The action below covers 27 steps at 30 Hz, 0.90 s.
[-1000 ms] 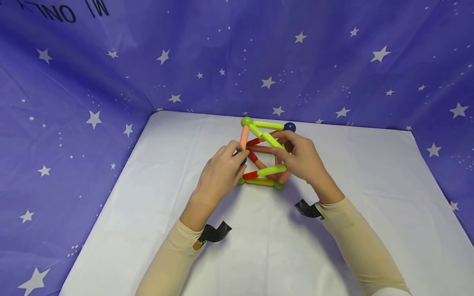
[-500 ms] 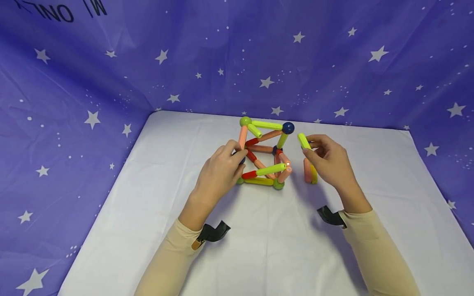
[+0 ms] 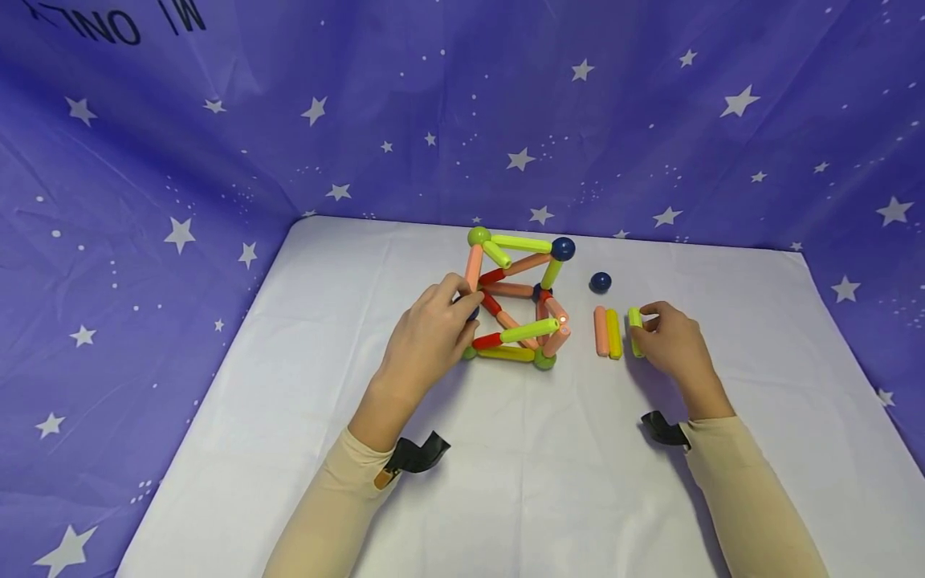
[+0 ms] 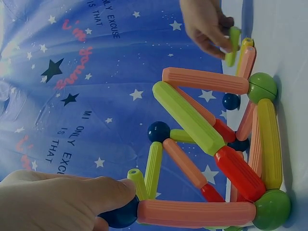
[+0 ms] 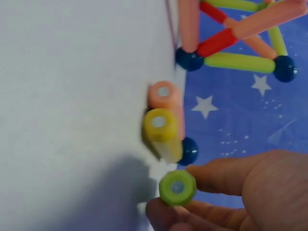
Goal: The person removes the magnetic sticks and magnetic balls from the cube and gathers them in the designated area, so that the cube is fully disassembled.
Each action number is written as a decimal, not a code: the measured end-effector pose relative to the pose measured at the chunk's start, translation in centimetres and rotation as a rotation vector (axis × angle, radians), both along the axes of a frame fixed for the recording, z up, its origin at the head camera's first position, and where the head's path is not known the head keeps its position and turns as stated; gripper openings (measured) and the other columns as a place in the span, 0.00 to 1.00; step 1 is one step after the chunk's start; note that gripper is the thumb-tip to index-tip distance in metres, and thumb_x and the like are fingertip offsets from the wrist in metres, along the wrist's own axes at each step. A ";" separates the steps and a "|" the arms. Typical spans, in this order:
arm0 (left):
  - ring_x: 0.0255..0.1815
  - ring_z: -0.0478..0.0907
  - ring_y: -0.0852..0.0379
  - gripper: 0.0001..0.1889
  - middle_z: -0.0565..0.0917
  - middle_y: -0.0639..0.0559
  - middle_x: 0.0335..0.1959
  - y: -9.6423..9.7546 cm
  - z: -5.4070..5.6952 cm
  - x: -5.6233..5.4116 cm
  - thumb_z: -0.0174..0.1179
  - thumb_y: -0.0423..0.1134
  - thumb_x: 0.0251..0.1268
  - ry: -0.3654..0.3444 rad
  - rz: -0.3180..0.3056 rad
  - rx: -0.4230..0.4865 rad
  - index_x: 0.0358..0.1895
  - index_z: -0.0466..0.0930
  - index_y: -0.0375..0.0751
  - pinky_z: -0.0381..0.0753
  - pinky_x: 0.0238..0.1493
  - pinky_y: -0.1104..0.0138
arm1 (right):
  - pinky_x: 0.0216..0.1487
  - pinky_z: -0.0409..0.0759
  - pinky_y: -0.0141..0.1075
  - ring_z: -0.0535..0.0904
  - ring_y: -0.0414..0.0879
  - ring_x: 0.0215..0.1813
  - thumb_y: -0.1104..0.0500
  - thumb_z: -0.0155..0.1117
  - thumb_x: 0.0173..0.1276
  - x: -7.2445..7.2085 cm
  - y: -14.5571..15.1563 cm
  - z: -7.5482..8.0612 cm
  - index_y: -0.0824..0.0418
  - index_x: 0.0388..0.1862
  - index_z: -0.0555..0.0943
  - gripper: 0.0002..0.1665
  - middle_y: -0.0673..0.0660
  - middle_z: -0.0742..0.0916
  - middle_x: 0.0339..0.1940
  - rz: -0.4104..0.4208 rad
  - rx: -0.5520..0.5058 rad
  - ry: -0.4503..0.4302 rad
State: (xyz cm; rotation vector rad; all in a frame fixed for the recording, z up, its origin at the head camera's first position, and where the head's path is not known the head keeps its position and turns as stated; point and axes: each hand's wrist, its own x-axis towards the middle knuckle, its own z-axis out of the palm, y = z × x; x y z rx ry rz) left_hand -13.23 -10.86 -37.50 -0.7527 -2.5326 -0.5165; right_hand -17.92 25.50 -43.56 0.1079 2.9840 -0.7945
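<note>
A frame of magnetic sticks and balls (image 3: 520, 243) stands on the white table, in salmon, red, yellow and lime. My left hand (image 3: 426, 337) grips a dark blue ball (image 4: 120, 216) at its near left corner, where a salmon stick joins in the left wrist view. To the right of the frame, my right hand (image 3: 675, 341) pinches a lime magnetic stick (image 3: 635, 325) between thumb and fingers, its end facing the camera in the right wrist view. Beside it lie a salmon stick (image 3: 601, 331) and a yellow stick (image 3: 613, 333), side by side.
A loose dark blue ball (image 3: 601, 282) sits behind the two lying sticks. On the frame, one lime stick (image 3: 497, 254) and another lime stick (image 3: 531, 330) have free ends. A purple star-patterned cloth (image 3: 405, 104) hangs behind and to the sides of the table.
My right hand has pulled the lime stick away from the frame and carried it right, down beside the loose sticks. The loose blue ball has come into view. My left hand has stayed in place.
</note>
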 end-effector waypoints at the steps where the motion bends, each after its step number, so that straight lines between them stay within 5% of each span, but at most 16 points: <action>1: 0.38 0.74 0.53 0.16 0.75 0.49 0.47 0.0 0.0 0.0 0.67 0.32 0.59 0.000 -0.001 0.001 0.52 0.84 0.38 0.80 0.35 0.66 | 0.37 0.77 0.47 0.79 0.59 0.41 0.54 0.60 0.68 -0.1 0.1 -0.3 0.71 0.61 0.71 0.29 0.69 0.82 0.45 0.000 0.008 -0.021; 12: 0.37 0.74 0.53 0.16 0.75 0.49 0.47 0.0 0.1 0.0 0.67 0.33 0.59 -0.008 0.005 -0.010 0.52 0.84 0.37 0.79 0.35 0.67 | 0.41 0.76 0.50 0.78 0.59 0.42 0.53 0.59 0.68 -0.4 -0.2 -0.9 0.69 0.60 0.73 0.28 0.67 0.83 0.44 0.054 0.028 -0.015; 18: 0.37 0.74 0.53 0.16 0.75 0.48 0.47 0.1 0.2 0.0 0.67 0.33 0.60 -0.019 0.003 -0.023 0.52 0.84 0.37 0.80 0.35 0.67 | 0.34 0.72 0.43 0.77 0.53 0.37 0.54 0.60 0.68 1.7 -3.1 2.1 0.64 0.56 0.78 0.21 0.61 0.84 0.43 0.117 -0.047 0.228; 22: 0.38 0.74 0.53 0.16 0.75 0.48 0.48 0.0 0.2 -0.1 0.67 0.33 0.59 -0.017 0.006 -0.018 0.52 0.84 0.37 0.80 0.36 0.66 | 0.30 0.69 0.34 0.73 0.44 0.32 0.57 0.67 0.63 3.0 -6.2 4.5 0.59 0.52 0.80 0.18 0.53 0.82 0.40 0.307 -0.119 0.454; 27: 0.38 0.74 0.53 0.17 0.74 0.49 0.48 0.0 0.2 -0.1 0.67 0.33 0.59 -0.015 0.006 -0.026 0.52 0.84 0.38 0.81 0.35 0.66 | 0.44 0.73 0.36 0.74 0.45 0.43 0.59 0.73 0.57 3.4 -9.2 5.5 0.59 0.50 0.81 0.20 0.51 0.83 0.45 0.629 -0.062 0.601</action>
